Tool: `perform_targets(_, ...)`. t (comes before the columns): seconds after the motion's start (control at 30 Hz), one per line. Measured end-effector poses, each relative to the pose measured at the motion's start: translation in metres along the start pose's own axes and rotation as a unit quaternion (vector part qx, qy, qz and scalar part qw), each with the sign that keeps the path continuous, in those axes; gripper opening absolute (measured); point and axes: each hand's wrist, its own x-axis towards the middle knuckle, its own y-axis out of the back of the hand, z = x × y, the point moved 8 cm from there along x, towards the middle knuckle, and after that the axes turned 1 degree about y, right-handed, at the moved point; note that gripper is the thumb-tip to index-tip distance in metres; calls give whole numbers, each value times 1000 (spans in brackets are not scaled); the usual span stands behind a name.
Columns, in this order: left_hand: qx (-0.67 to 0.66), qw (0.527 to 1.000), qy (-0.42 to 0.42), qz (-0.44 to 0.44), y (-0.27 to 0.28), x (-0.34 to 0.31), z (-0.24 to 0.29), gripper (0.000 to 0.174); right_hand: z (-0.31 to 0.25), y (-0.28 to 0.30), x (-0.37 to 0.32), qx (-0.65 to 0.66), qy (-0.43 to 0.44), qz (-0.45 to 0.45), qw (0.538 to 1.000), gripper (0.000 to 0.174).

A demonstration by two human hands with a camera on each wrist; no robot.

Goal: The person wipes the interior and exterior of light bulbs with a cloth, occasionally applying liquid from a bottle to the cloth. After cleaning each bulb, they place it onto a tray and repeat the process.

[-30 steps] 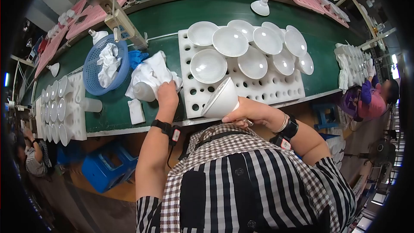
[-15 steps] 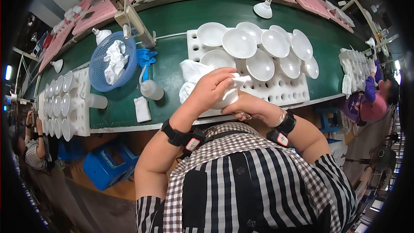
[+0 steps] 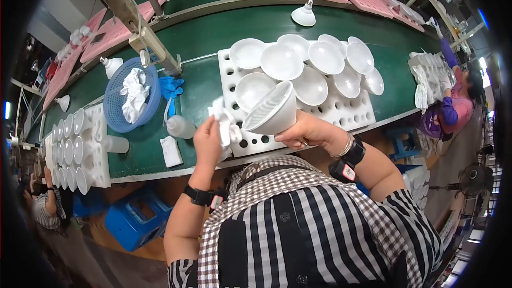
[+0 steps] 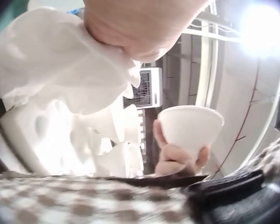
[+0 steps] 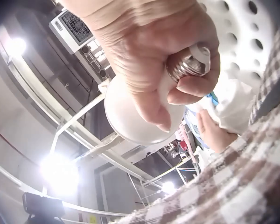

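Observation:
A cone-shaped white light bulb (image 3: pixel 274 109) is gripped by its neck in my right hand (image 3: pixel 314 130), its wide ribbed face tilted up and left. The right wrist view shows the metal screw base (image 5: pixel 189 65) between the curled fingers. To the left, my left hand (image 3: pixel 207 141) pinches a crumpled white cloth (image 3: pixel 228 128), apart from the bulb. In the left wrist view the cloth (image 4: pixel 60 60) hangs down from that hand. Behind both hands, a white foam tray (image 3: pixel 226 77) with holes carries several more bulbs (image 3: pixel 281 62), faces up.
On the green table (image 3: pixel 213 13) left of the tray are a squeeze bottle (image 3: pixel 181 127), a white pad (image 3: pixel 170 152), a blue glove (image 3: pixel 170 88) and a blue basket (image 3: pixel 110 108) with cloth inside. Another filled foam tray (image 3: pixel 98 154) stands far left. A person (image 3: pixel 458 96) works at the right.
My left hand lifted the cloth from beside the bottle, brought it over the bulb's face, then drew it back left. The right hand keeps its hold on the bulb.

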Motion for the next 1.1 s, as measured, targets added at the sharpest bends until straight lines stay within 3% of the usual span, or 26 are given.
perform_targets(0.03,-111,993,21,17,6,2,18,20,2,0,1,11,-4,0,1000,39)
perform_targets(0.13,-206,978,-14,-7,16,-1,95,19,8,0,5,20,-5,6,1000,39)
perform_targets(0.2,-142,972,-179,-47,16,-10,157,19,12,-1,7,16,-15,2,1000,37)
perform_targets(0.27,-82,914,-370,-148,-5,-25,210,23,18,0,8,12,-22,-1,1000,36)
perform_targets(0.3,-56,884,-417,-205,-21,-33,230,21,29,2,8,-22,-60,-7,998,33)
perform_targets(0.33,-56,884,-417,-205,-29,-33,231,21,38,3,7,-56,-97,-13,994,31)
perform_targets(0.37,-99,890,-341,-287,-47,-30,220,23,36,-2,8,-145,-69,-46,986,29)
perform_targets(0.4,-141,883,-259,-366,-63,-29,210,26,24,-18,1,-203,-76,-73,973,51)
perform_targets(0.43,-173,880,-97,-431,-78,-27,192,30,20,-31,-4,-204,-75,-70,974,64)
perform_targets(0.47,-174,880,-94,-431,-80,-27,186,30,21,-39,-9,-203,-75,-69,974,78)
perform_targets(0.5,-221,872,32,-436,-88,-24,160,30,41,-26,2,-193,-46,-95,975,92)
perform_targets(0.53,-263,847,156,-434,-95,-24,134,30,41,-27,0,-191,-44,-94,976,92)
perform_targets(0.57,-280,833,198,-435,-99,-28,115,30,37,-28,-2,-189,-17,-91,978,91)
perform_targets(0.6,-279,832,197,-438,-101,-34,101,30,33,-29,-4,-186,11,-87,979,90)
perform_targets(0.63,-247,865,166,-405,-98,-34,88,29,31,-26,-6,-186,13,-84,979,90)
perform_targets(0.7,-136,922,89,-352,-92,-27,56,27,29,-14,-11,-146,1,-34,989,69)
perform_targets(0.73,-136,920,90,-357,-87,-24,53,27,29,-9,-15,-126,-7,-10,992,59)
perform_targets(0.77,-158,933,136,-293,-75,-16,43,25,25,-10,-18,-81,-2,6,997,42)
perform_targets(0.8,-178,941,180,-226,-65,-10,37,24,29,-7,-18,-79,-1,10,997,42)
perform_targets(0.87,-283,929,171,-165,-48,1,78,18,39,-3,-15,-36,-11,-1,999,40)
perform_targets(0.93,-311,928,138,-153,-39,7,107,14,42,-4,-15,-19,-25,-13,999,40)
perform_targets(1.0,-202,960,22,-191,-36,3,146,14,44,-7,-14,36,-40,-22,998,39)
perform_targets(1.03,-202,961,24,-188,-42,-2,154,14,46,-7,-13,35,-42,-24,998,39)
perform_targets(1.07,-129,957,-164,-201,-49,-15,189,15,50,-6,-12,42,-49,-30,997,38)
perform_targets(1.1,-51,914,-346,-206,-53,-34,217,16,53,-5,-12,49,-56,-36,997,38)
